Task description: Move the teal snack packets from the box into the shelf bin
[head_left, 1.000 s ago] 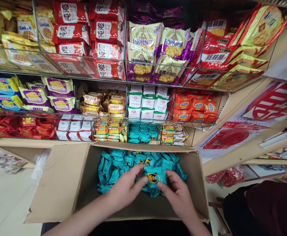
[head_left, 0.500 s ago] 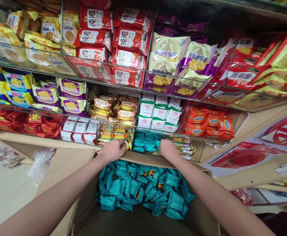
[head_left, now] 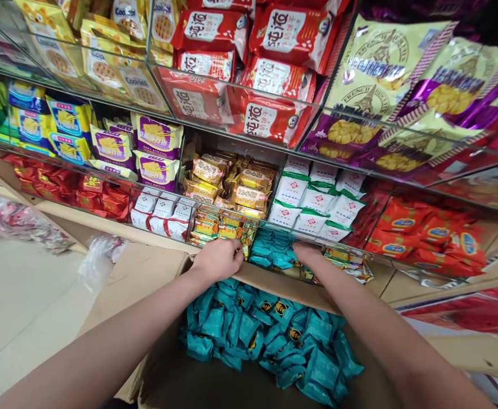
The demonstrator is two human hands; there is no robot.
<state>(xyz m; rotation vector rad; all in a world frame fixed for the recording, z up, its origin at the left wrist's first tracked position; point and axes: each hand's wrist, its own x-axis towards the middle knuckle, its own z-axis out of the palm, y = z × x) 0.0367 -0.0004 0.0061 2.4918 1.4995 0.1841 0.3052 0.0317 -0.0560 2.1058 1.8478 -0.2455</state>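
Note:
A cardboard box (head_left: 163, 352), its top open, holds many loose teal snack packets (head_left: 249, 326). At the box's far flap (head_left: 283, 287) is my left hand (head_left: 218, 258), fingers curled closed, next to small yellow snack packets (head_left: 206, 224). Whether it grips anything is hidden. My right hand (head_left: 307, 254) reaches over the flap into the low shelf compartment where more teal packets (head_left: 272, 250) lie. Its fingers are out of sight under the shelf lip, beside those packets.
Above are rows of red biscuit packs (head_left: 276, 116), cream-and-purple biscuit packs (head_left: 372, 68) and white packets (head_left: 310, 196) behind clear shelf fronts. Orange-red packets (head_left: 430, 230) fill a compartment at right. A crumpled clear plastic bag (head_left: 97, 261) lies on the floor left of the box.
The view has moved closer and tilted, so shelves look larger. My right hand has gone further into the teal packets' compartment. My left hand stays at the box's far flap.

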